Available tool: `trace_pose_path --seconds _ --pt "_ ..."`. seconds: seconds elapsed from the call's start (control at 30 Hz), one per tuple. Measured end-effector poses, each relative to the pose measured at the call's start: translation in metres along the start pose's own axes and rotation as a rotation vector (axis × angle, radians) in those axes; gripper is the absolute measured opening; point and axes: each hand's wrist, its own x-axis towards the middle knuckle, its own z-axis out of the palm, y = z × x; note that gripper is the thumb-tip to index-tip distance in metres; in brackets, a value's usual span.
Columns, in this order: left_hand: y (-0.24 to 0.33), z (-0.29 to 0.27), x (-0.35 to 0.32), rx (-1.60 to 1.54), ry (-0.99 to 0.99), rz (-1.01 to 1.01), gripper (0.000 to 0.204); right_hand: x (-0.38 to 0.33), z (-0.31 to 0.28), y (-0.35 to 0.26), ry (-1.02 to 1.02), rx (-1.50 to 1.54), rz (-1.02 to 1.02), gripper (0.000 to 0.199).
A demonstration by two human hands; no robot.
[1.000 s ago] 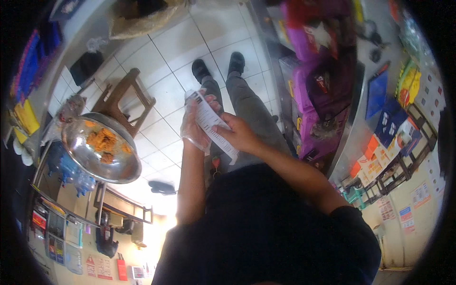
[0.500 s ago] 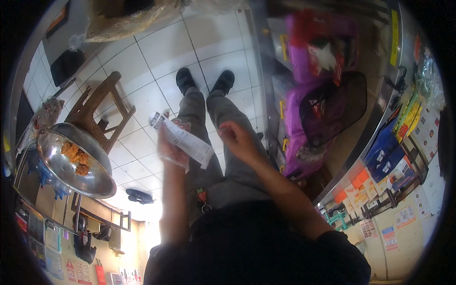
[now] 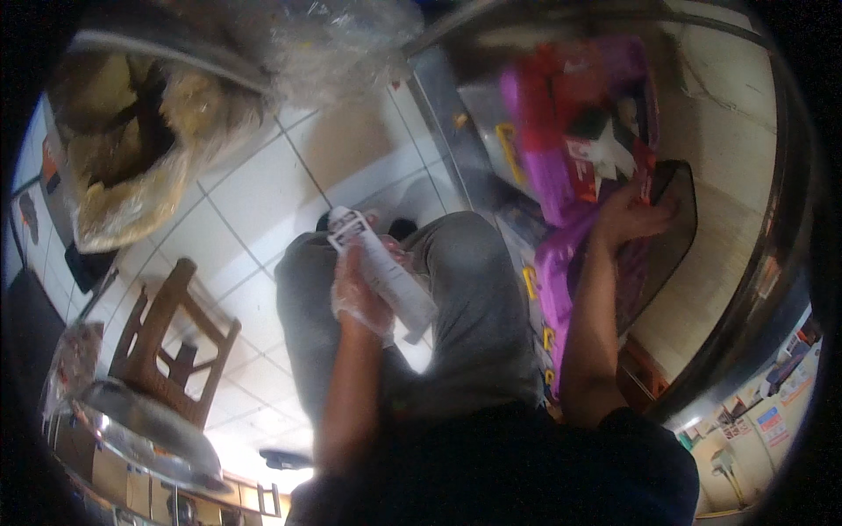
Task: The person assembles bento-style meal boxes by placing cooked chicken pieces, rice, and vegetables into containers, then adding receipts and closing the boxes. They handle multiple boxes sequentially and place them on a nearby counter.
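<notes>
My left hand (image 3: 358, 287), in a clear plastic glove, is closed around a long printed paper slip (image 3: 390, 276) above my bent knees. To the right, my bare right hand (image 3: 627, 217) reaches in over a purple crate (image 3: 551, 180). Its fingers are at the lower edge of red packaging with a white star-like shape (image 3: 605, 149). Blur hides whether they grip it. Beneath that hand lies a dark, flat, see-through panel (image 3: 680, 197). A second purple crate (image 3: 554, 263) sits nearer to me.
On the left stand a brown plastic stool (image 3: 162, 355) and a shiny metal bowl (image 3: 149, 430). A plastic-lined container (image 3: 132, 215) is at upper left, with crumpled clear plastic (image 3: 342, 53) at the top. A dark counter edge (image 3: 745, 324) curves along the right.
I have lowered, with my knees now bent. My right hand has moved from beside the slip to the red packaging at the right. The slip stays in my left hand.
</notes>
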Motion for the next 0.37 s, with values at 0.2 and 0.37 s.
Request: trace_pose_path --seconds 0.2,0.37 --pt "0.028 0.020 0.098 0.057 -0.394 0.218 0.040 0.004 0.011 -0.003 -0.004 0.367 0.025 0.046" --pt "0.025 0.035 0.147 0.276 -0.372 0.258 0.044 -0.002 -0.027 -0.027 -0.170 0.551 0.156 0.038"
